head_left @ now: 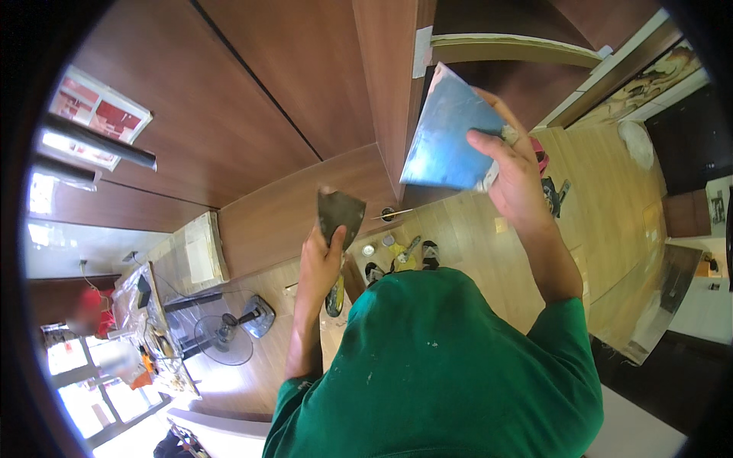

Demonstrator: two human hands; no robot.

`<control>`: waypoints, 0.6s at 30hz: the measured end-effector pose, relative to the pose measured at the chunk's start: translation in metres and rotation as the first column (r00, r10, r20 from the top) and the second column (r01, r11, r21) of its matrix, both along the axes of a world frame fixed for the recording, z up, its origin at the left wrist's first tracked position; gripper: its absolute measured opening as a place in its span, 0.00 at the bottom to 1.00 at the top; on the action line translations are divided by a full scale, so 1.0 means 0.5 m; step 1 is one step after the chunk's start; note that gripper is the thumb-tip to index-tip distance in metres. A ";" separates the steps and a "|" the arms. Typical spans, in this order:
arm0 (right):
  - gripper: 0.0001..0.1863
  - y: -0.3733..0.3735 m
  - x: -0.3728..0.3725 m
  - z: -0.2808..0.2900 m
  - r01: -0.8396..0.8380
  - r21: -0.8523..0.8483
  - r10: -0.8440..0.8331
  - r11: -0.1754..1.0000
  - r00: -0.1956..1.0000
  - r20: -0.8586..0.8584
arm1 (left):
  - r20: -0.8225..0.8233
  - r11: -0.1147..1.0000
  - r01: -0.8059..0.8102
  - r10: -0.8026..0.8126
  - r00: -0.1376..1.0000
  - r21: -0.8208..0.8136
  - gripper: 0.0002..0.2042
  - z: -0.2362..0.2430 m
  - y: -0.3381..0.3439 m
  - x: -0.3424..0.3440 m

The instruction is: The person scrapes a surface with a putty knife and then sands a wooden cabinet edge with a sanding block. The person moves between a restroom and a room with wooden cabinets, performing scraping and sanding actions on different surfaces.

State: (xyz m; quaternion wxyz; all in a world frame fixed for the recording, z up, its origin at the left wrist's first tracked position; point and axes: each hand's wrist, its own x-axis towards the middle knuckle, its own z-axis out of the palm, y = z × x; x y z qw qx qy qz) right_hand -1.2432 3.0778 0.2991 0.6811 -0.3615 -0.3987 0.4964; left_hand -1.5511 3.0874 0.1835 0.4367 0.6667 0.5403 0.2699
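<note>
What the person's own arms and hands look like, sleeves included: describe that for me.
The left hand and right hand are both bare, with no gloves, and no watch or bracelet shows on either wrist. The forearms are uncovered too. The short sleeves are plain dark green, part of a green shirt dotted with a few small pale specks.

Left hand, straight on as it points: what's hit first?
With the dark scraper leading, the left hand would probably meet the brown wooden panelling; depth is unclear.
</note>
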 end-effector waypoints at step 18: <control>0.38 0.170 0.132 -0.103 0.049 0.849 -0.754 0.526 -0.435 0.492 | 0.180 0.963 -0.203 0.234 0.955 -0.176 0.18 -0.089 0.008 -0.085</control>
